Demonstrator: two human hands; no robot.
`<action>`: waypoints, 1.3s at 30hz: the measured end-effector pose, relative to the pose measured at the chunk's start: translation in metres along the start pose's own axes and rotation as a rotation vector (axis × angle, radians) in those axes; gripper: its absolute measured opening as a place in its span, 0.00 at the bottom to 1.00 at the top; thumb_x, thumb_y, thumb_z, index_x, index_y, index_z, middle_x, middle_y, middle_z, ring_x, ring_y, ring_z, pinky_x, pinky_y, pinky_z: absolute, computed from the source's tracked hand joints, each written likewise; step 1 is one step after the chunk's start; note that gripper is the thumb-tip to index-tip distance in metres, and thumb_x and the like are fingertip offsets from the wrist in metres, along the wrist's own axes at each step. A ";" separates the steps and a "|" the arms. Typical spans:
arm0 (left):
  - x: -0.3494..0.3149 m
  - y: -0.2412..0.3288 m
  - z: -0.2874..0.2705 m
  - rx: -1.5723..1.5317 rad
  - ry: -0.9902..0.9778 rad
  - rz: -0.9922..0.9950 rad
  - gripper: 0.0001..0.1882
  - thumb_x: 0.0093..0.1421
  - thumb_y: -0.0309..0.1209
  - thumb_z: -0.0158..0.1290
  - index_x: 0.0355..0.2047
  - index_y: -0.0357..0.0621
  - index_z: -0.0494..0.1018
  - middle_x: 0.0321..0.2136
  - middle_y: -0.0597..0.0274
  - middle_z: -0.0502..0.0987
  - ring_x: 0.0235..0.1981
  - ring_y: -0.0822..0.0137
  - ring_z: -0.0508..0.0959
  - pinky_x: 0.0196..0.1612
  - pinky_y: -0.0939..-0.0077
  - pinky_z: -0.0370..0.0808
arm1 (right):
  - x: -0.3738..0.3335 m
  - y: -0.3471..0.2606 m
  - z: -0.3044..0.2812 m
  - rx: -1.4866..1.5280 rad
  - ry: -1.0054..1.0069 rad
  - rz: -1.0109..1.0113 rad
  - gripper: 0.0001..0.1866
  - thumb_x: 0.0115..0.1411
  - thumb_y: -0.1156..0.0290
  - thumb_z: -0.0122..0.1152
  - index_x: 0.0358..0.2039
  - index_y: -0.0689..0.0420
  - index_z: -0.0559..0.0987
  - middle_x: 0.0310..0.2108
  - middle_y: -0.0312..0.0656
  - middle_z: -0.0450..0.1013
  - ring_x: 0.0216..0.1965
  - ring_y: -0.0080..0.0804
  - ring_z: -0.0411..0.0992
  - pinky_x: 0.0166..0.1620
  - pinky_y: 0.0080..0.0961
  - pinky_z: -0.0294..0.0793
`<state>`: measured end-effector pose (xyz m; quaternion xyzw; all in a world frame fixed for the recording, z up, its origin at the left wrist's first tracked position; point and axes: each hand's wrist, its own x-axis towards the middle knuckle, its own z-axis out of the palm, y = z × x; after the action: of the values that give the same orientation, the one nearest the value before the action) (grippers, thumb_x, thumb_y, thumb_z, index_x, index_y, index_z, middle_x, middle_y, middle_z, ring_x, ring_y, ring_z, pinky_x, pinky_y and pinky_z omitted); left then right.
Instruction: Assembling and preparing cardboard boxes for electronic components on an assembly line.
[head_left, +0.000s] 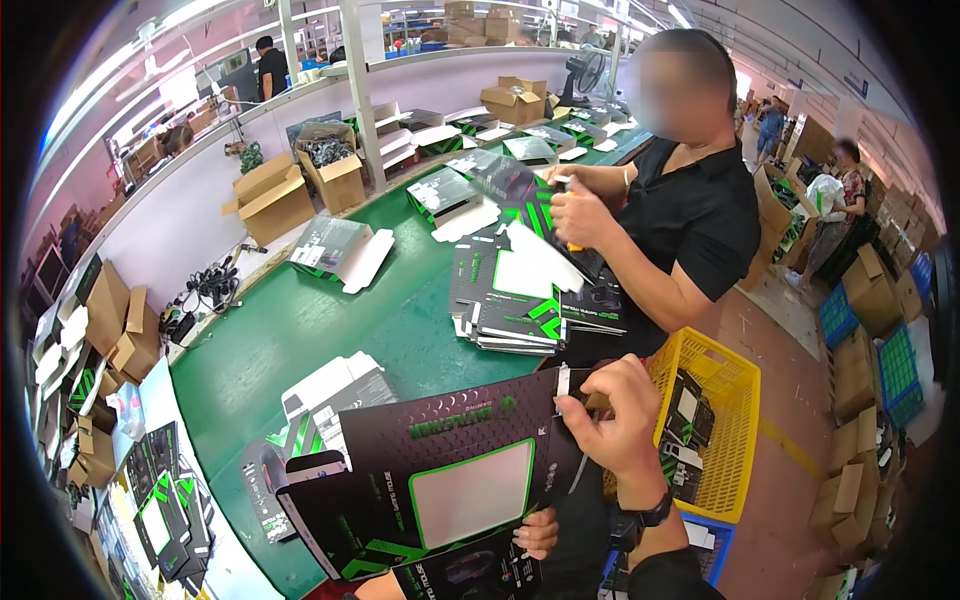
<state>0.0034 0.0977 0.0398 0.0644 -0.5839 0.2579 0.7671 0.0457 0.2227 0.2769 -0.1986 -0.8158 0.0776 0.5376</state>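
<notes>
A partly unfolded black-and-green printed carton (385,480) with a pale window panel spans the near edge of the table in front of me. My left hand (537,533) curls its fingers round the carton's lower part; its palm is hidden behind the cardboard. At the carton's upper right corner, my right hand (615,410) pinches a narrow pale flap between thumb and fingers. A dark watch sits on that wrist. Beneath and behind the carton lies another opened box (345,400) with white inner flaps.
Across the green table (260,350), a co-worker (690,190) handles cardboard over a stack of flat cartons (510,300). A yellow basket (738,480) of cartons stands at my right. Brown boxes (268,200) and a cable heap (210,285) line the left side.
</notes>
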 end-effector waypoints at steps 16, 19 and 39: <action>0.017 0.009 0.022 0.151 0.144 0.090 0.06 0.74 0.33 0.46 0.37 0.51 0.70 0.30 0.72 0.77 0.31 0.75 0.77 0.43 0.70 0.70 | -0.023 -0.041 -0.015 -0.152 0.007 -0.305 0.18 0.48 0.63 0.83 0.28 0.50 0.77 0.26 0.32 0.72 0.25 0.32 0.69 0.25 0.26 0.69; 0.022 0.007 0.024 0.153 0.138 0.110 0.06 0.74 0.33 0.45 0.38 0.51 0.70 0.32 0.70 0.76 0.33 0.73 0.77 0.45 0.68 0.70 | -0.031 -0.040 -0.016 -0.110 0.027 -0.241 0.18 0.48 0.63 0.83 0.29 0.50 0.77 0.26 0.32 0.72 0.25 0.32 0.69 0.25 0.26 0.69; -0.006 0.000 -0.006 0.023 0.007 0.037 0.07 0.74 0.33 0.46 0.36 0.51 0.70 0.31 0.69 0.77 0.32 0.72 0.77 0.45 0.68 0.70 | -0.017 -0.008 -0.003 -0.032 0.115 0.359 0.12 0.57 0.74 0.73 0.31 0.60 0.75 0.26 0.41 0.71 0.28 0.37 0.69 0.32 0.32 0.68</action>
<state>0.0074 0.0979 0.0327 0.0613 -0.5793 0.2789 0.7634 0.0525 0.2085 0.2669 -0.3537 -0.7364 0.1479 0.5575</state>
